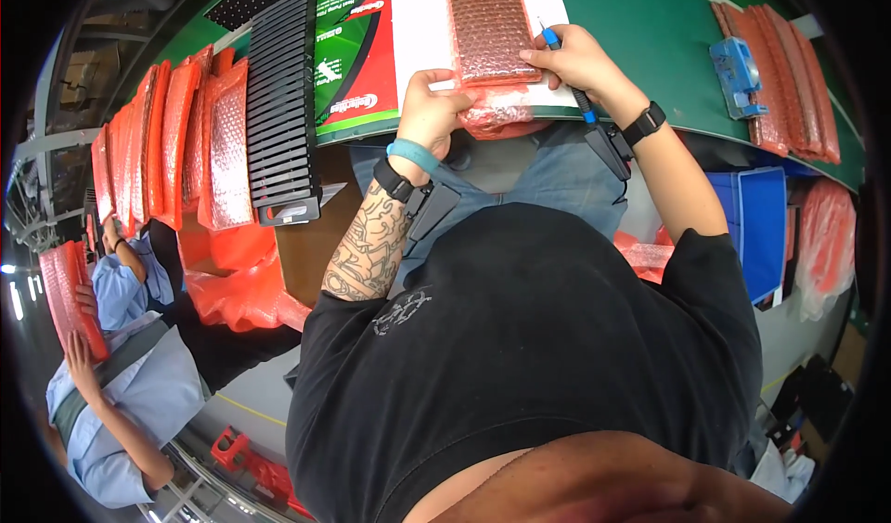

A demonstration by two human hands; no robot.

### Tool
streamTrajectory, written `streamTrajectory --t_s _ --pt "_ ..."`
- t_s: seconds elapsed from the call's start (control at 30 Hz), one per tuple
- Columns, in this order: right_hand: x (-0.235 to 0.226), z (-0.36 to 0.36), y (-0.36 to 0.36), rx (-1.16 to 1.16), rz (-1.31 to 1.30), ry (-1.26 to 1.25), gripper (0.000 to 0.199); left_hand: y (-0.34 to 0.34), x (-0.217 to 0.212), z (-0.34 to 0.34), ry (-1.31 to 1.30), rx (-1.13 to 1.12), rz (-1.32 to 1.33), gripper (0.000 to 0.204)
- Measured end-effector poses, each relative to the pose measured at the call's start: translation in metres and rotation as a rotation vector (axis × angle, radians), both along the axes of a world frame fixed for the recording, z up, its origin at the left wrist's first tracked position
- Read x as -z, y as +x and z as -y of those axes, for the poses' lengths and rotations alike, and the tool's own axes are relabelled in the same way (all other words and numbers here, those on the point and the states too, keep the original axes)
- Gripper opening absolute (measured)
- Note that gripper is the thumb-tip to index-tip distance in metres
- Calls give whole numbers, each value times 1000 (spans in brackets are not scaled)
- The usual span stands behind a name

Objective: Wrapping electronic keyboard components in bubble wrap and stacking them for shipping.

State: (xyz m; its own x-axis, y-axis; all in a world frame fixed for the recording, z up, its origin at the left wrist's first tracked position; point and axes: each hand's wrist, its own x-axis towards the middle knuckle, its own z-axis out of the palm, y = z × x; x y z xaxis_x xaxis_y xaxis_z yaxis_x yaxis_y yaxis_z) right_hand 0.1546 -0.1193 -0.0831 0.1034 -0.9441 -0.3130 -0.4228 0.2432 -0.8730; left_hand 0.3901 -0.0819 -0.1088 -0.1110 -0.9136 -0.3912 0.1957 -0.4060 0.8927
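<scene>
A pink bubble-wrap parcel (497, 26) lies on a white sheet at the table's near edge, its loose flap (501, 110) hanging toward me. My left hand (434, 113) pinches the flap's left side between thumb and fingers. My right hand (580, 59) is closed around a slim blue-and-black pen-shaped tool (583, 101) with a thin pointed tip. That hand's thumb and fingertips also touch the parcel's right edge. What the wrap contains cannot be made out.
Left of the parcel stand a green-and-red printed sheet (357, 50), a black slatted rack (283, 105) and several wrapped parcels (176, 142). At right are a blue tape dispenser (738, 77), more parcels (789, 87) and a blue bin (756, 235). A co-worker (130, 384) holds a parcel at far left.
</scene>
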Motion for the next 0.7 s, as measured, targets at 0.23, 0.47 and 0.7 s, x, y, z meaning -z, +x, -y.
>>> streamTrajectory --t_s 0.23,0.47,0.7 --pt "9 7 10 94 63 8 33 -7 7 -31 19 -120 -155 44" --pt "4 9 16 152 177 38 27 -5 22 -43 -46 -75 -153 36" --pt "-2 12 14 161 346 148 23 0 10 -43 59 -129 -430 37"
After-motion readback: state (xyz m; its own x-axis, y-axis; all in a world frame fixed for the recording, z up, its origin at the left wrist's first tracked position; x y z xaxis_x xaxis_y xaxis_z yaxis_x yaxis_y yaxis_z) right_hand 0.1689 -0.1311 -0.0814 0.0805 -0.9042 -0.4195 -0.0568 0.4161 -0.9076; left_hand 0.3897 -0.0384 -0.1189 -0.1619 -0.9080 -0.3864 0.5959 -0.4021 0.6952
